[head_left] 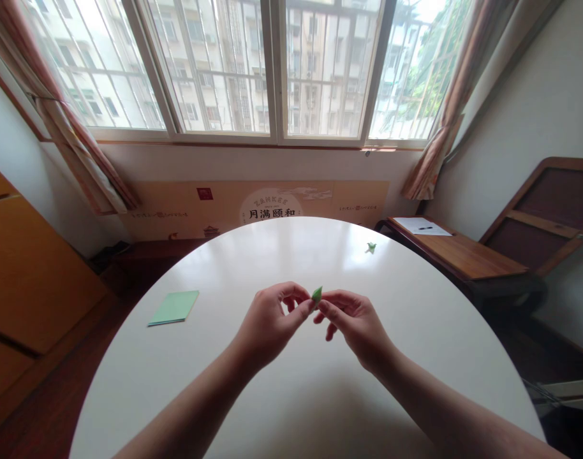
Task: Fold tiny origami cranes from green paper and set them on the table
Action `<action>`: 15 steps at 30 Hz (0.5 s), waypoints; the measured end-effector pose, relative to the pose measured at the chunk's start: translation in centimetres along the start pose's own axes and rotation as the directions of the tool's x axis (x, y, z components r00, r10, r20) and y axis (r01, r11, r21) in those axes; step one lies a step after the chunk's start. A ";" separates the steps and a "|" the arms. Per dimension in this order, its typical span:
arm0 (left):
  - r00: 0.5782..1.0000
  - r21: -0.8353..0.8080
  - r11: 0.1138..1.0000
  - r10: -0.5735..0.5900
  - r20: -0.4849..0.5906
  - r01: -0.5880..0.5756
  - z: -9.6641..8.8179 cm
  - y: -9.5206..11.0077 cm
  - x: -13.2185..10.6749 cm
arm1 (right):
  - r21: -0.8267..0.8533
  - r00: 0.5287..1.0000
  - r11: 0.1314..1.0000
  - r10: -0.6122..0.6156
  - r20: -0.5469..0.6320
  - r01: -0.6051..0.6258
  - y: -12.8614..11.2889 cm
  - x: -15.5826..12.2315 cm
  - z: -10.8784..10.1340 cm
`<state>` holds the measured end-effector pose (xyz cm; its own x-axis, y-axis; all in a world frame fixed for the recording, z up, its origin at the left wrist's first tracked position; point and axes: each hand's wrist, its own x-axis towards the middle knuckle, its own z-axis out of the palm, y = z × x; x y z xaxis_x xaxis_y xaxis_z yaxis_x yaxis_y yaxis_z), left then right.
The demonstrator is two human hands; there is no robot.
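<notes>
Above the middle of the white table, a small folded piece of green paper [317,294] is pinched between both hands, its pointed tip upward. My left hand [278,322] grips its left side between thumb and forefinger. On the other side my right hand [353,319] pinches it with thumb and forefinger, the other fingers loosely curled. Fingertips cover the lower part of the paper. Farther back to the right lies a small green folded paper figure [370,247]. A stack of light green square paper sheets [173,308] rests on the left of the table.
The round white table [291,408] has a curved edge on the far side and both flanks. At right stands a wooden bench [468,252] bearing a white paper [418,225] with a dark pen-like item. An orange-brown cabinet [37,274] is at left, barred windows behind.
</notes>
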<state>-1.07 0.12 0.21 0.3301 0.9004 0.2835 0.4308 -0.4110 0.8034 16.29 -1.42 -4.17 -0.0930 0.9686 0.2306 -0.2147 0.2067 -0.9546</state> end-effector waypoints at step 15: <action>0.957 -0.404 0.876 -0.184 0.224 0.263 0.4 0.2 0.3 | -0.022 1.000 1.000 0.002 0.000 -0.002 -0.4 0.0 -0.4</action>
<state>-0.53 0.30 0.24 0.4252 0.9051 0.0060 0.1245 -0.0651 0.9901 16.78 -1.50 -3.83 -0.0938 0.9690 0.2286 -0.1931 0.2075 -0.9590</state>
